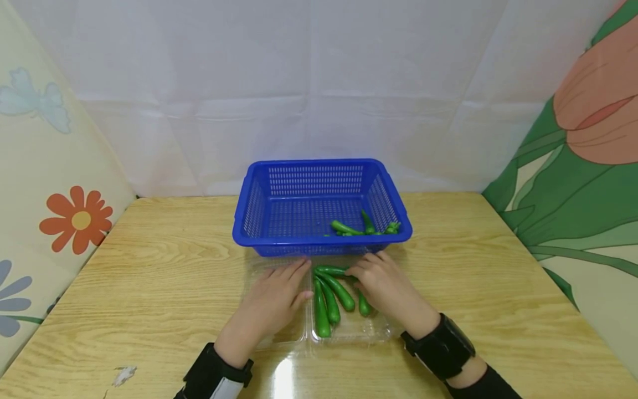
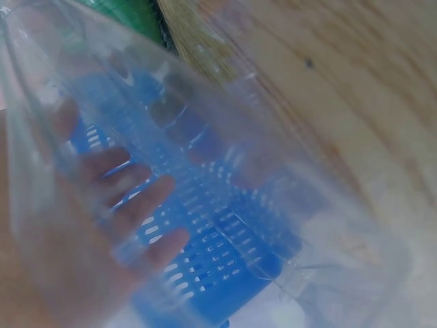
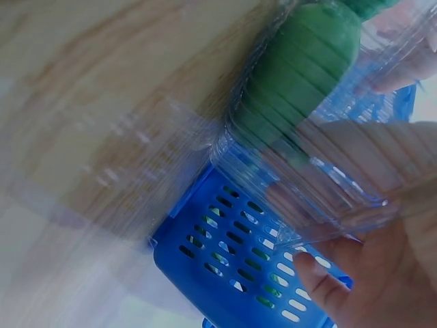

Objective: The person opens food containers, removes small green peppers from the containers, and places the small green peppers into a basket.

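Several long green chili peppers (image 1: 340, 288) lie fanned out in the right half of a clear hinged plastic box (image 1: 369, 332). My right hand (image 1: 384, 282) bends over them, thumb and forefinger pinching the end of the topmost pepper (image 1: 329, 270); its palm hides part of the group. On the left, the box's transparent lid (image 1: 294, 332) lies flat, and my left hand (image 1: 276, 293) rests on it with the fingers stretched forward. The left wrist view shows those straight fingers (image 2: 147, 205) through the plastic. In the right wrist view one pepper (image 3: 300, 68) looms close behind the ribbed box wall.
Right behind the box stands a blue slotted basket (image 1: 319, 242), with more green peppers (image 1: 369, 224) gathered at its front right. A white cloth (image 1: 309, 100) hangs behind the wooden table (image 1: 164, 266). Painted panels flank both sides.
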